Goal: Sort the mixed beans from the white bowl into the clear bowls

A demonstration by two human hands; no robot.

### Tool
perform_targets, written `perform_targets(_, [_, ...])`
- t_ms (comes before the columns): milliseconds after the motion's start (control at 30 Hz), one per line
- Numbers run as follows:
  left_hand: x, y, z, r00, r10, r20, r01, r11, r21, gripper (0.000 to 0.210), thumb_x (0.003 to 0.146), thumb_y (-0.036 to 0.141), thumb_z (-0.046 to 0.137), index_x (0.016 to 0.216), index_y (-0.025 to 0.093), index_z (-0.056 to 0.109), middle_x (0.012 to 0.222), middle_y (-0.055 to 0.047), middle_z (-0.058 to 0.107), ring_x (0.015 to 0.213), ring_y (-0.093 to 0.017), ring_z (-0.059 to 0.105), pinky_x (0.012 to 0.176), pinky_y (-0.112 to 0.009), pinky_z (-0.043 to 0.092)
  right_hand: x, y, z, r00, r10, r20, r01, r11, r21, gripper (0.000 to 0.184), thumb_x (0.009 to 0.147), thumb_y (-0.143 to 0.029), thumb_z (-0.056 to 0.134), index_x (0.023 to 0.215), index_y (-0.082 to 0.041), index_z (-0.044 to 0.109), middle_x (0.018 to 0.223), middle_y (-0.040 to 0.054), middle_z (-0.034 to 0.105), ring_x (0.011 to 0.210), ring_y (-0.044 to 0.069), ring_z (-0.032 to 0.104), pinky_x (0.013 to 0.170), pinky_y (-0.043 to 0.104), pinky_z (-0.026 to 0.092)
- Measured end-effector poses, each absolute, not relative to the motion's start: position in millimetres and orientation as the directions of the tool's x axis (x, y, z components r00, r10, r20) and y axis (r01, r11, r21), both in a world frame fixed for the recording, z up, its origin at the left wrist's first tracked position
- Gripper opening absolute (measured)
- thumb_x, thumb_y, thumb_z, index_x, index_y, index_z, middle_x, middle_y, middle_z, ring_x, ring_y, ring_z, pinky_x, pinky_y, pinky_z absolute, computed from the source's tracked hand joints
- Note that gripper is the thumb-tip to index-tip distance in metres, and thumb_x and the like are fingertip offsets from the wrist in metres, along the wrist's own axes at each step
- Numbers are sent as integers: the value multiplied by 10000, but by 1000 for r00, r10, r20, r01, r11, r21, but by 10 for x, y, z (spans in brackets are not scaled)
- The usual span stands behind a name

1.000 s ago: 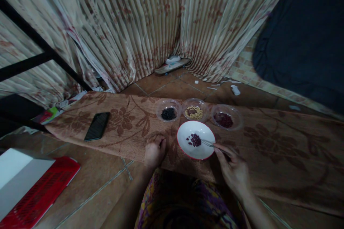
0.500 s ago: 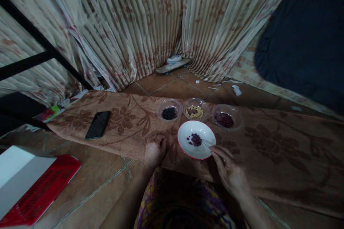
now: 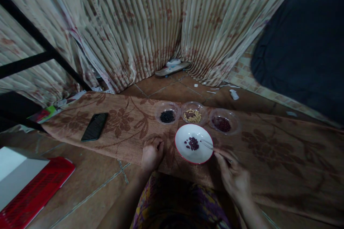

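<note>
In my right hand [image 3: 233,171], thumb and fingers are closed on metal tweezers [image 3: 208,145], whose tips reach over the right side of a white bowl [image 3: 185,154] with a red rim. A single dark bean shows at the tips; whether they grip it I cannot tell. Dark red beans [image 3: 192,144] lie in a loose pile in the bowl. Left of the bowl, my left hand [image 3: 152,153] rests on the cloth as a fist, with nothing visible in it. Behind the bowl stand three clear bowls: black beans [image 3: 167,116], yellowish beans [image 3: 196,116] and dark red beans [image 3: 221,124].
A patterned brown cloth [image 3: 126,143] covers the low table. A black phone [image 3: 95,127] lies on its left part. On the floor are a red and white box [image 3: 34,182] at left and a skateboard [image 3: 172,69] by the curtains [image 3: 150,18].
My right hand has drawn slightly right relative to the bowl. The tweezer tips are now apart from the pile, with one bean at them. My left fist stays beside the bowl.
</note>
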State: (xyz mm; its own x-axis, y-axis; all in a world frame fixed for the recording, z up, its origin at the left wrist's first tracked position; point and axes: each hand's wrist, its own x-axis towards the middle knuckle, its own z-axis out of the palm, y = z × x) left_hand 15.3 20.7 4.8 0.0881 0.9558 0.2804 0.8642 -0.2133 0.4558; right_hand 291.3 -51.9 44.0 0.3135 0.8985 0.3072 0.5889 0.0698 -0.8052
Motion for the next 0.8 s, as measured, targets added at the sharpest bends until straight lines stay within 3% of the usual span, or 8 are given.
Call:
perform_targets(67, [153,208,49,94,956,277,864,-217,454,173,919,254,504,834,224,651,838,-28,713,832,-202,643,821,-336,449,3003,-435,545,441,851,287,539,5,-842,323,852,-495,596,925,-213,735,981,78,739,913,223,694,820,358,549])
perform_targets(200, [146,216,44,107,949,295,858,-238,454,181,921,251,493,833,225,650,846,-26,712,838,-206,643,815,-340,447,3279,-156,658,597,709,375,480,59,-875,350,825,-492,619,897,-167,728,971,111,732,923,243,677,866,400,513])
perform_targets(500, [148,219,55,102,951,293,856,-234,461,191,915,244,490,813,226,650,843,-32,707,825,-210,639,774,-336,456,3473,-35,555,635,685,357,473,20,-881,420,804,-499,625,955,-120,727,978,152,726,920,284,669,861,457,504])
perform_targets(667, [157,210,57,98,950,296,858,-231,459,174,911,239,501,818,226,648,841,-36,703,821,-205,634,786,-334,454,3317,-277,577,669,716,202,314,-25,-949,378,764,-465,693,972,-153,738,993,124,739,935,270,678,856,421,520])
perform_targets(800, [159,204,56,97,951,293,859,-229,458,181,913,239,499,812,222,647,839,-39,700,803,-201,629,789,-332,455,3243,-431,566,548,834,73,275,-97,-957,360,752,-472,714,971,-188,748,987,100,749,900,253,692,798,376,548])
